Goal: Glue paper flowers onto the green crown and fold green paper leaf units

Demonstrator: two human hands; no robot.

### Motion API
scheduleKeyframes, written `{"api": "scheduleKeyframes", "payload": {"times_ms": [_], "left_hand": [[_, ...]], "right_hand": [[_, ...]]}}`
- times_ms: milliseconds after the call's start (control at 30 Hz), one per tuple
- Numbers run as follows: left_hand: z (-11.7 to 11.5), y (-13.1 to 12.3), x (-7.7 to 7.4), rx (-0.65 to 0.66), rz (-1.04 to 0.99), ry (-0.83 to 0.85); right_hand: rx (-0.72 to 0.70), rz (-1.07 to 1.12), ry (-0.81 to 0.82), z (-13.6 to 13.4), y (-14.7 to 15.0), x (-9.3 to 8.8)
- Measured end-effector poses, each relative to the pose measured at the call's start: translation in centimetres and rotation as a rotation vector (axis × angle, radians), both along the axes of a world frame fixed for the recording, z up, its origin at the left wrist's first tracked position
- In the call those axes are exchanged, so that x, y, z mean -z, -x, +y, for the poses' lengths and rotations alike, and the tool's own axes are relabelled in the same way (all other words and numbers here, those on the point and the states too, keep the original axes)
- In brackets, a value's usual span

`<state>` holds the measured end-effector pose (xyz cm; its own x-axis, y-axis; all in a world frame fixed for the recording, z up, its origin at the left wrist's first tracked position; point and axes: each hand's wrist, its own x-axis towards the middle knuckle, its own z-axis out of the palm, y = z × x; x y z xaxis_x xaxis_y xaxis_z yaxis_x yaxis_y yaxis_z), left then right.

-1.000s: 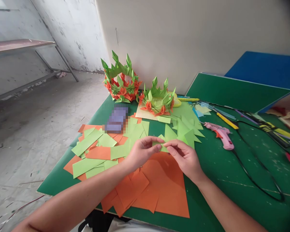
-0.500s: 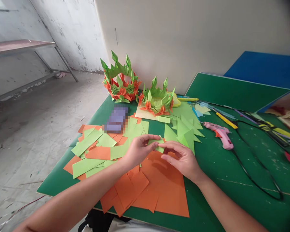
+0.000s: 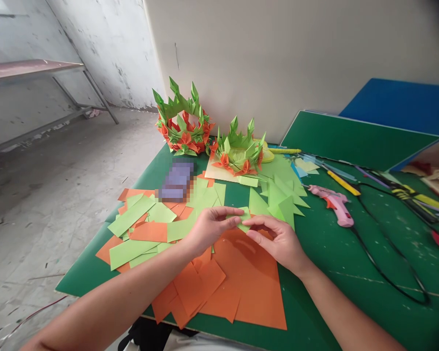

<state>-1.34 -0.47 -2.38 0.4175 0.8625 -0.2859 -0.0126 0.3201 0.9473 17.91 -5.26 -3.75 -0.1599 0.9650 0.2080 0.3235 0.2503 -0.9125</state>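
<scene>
A small piece of green paper (image 3: pixel 245 218) is held up between my two hands, above the large orange sheet (image 3: pixel 256 287). My left hand (image 3: pixel 214 224) pinches its left side between thumb and fingers. On the other side, my right hand (image 3: pixel 278 240) has its thumb and fingertips closed on the paper's right edge. Fingers cover part of the piece, so its folds are hard to make out. Loose green strips (image 3: pixel 131 252) and orange paper pieces (image 3: pixel 201 282) lie around and below my left forearm.
Two green-and-orange folded-paper crowns (image 3: pixel 185 122) stand at the back. A blurred purple rectangular object (image 3: pixel 176 180) lies left of centre. Pointed green folded pieces (image 3: pixel 278 197) lie beyond my right hand. A pink glue gun (image 3: pixel 334 204) with a black cord rests on the green table (image 3: pixel 351 312).
My right thumb has come up and closed toward my fingers on the paper's edge. The green paper has tilted slightly; my left hand has barely moved.
</scene>
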Motion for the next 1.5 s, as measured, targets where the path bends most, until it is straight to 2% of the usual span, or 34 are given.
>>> {"api": "scheduleKeyframes", "payload": {"times_ms": [300, 467, 667, 900, 1067, 1300, 1367, 1500], "left_hand": [[-0.3, 0.0, -0.2, 0.052, 0.159, -0.146], [-0.7, -0.3, 0.0, 0.050, 0.152, -0.273], [-1.1, -0.7, 0.3, 0.039, 0.134, -0.322], [-1.2, -0.7, 0.6, 0.025, 0.139, -0.510], [-1.1, -0.7, 0.3, 0.020, 0.181, -0.503], [-0.6, -0.3, -0.1, 0.003, 0.126, -0.284], [-0.6, -0.3, -0.1, -0.003, 0.122, -0.299], [-1.0, -0.4, 0.2, -0.022, 0.147, -0.446]], "right_hand": [[0.100, 0.026, -0.021, 0.2, 0.4, 0.3], [0.187, 0.122, 0.072, 0.1, 0.9, 0.4], [0.192, 0.061, 0.051, 0.1, 0.8, 0.3], [0.184, 0.035, 0.062, 0.0, 1.2, 0.4], [0.200, 0.016, 0.079, 0.0, 1.3, 0.6], [0.087, 0.109, 0.095, 0.1, 0.8, 0.3], [0.069, 0.141, 0.133, 0.2, 0.9, 0.2], [0.068, 0.224, 0.178, 0.1, 1.4, -0.1]]}}
